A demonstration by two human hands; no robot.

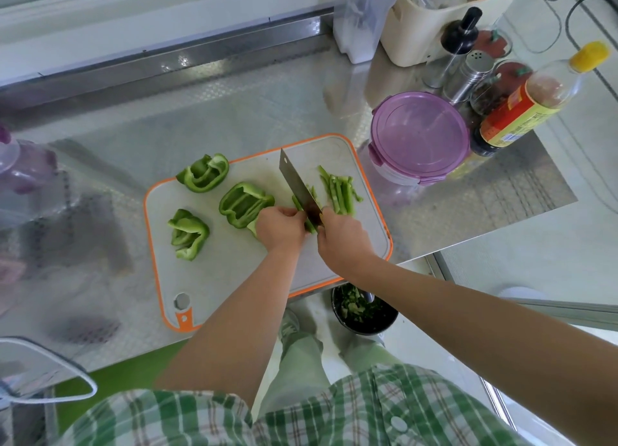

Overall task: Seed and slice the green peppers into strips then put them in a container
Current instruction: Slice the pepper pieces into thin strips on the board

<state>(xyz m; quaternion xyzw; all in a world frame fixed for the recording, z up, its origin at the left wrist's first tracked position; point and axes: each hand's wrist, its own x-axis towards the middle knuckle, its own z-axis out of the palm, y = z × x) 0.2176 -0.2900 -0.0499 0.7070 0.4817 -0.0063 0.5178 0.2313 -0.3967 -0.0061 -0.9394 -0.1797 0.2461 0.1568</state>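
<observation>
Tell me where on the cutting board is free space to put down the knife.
The near part of the cutting board is bare, between the hole and the left hand. The far half is crowded: pepper pieces, knife, cut strips.

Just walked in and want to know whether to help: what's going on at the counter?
A person is slicing green pepper on an orange-rimmed cutting board. The right hand grips a cleaver, its blade down on the pepper piece that the left hand steadies. A pile of cut strips lies to the right of the blade. Three larger pepper pieces wait uncut on the board's left side. A purple-lidded container sits closed beside the board; no strips are in it yet.
</observation>
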